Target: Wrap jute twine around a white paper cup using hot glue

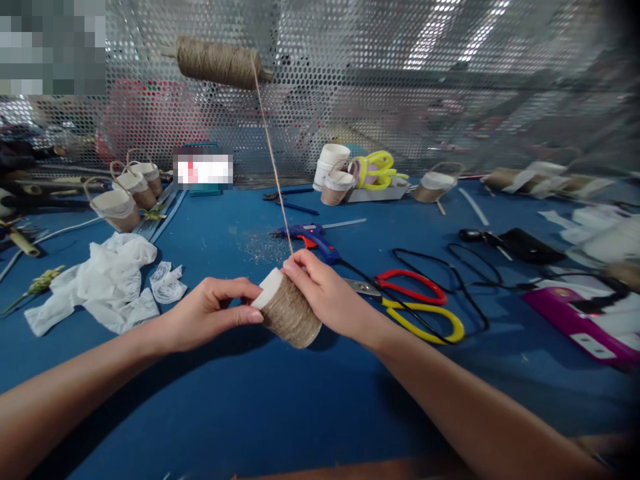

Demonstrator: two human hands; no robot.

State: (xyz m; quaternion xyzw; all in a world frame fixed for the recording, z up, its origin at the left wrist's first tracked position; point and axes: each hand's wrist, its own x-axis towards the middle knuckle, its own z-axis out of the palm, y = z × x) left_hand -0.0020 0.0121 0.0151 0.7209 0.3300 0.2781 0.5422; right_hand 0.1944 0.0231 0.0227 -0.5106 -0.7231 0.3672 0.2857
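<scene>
L hand [213, 310] pinches twine-wrapped cup [290, 313] at rim; R hand [325, 293] grips its right side, thumb by twine [277, 181] w/ far spool [217, 63] above; glue gun [315, 231] beyond.

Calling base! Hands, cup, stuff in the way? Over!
Left hand pinching cup rim; right hand on cup where twine meets it. Cup tilted, twine taut to spool. Close by: glue gun beyond, scissors right.

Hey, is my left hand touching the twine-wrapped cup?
Touching. The head view shows the left hand holding the twine-wrapped cup at its open end, thumb overlapping the edge.
</scene>
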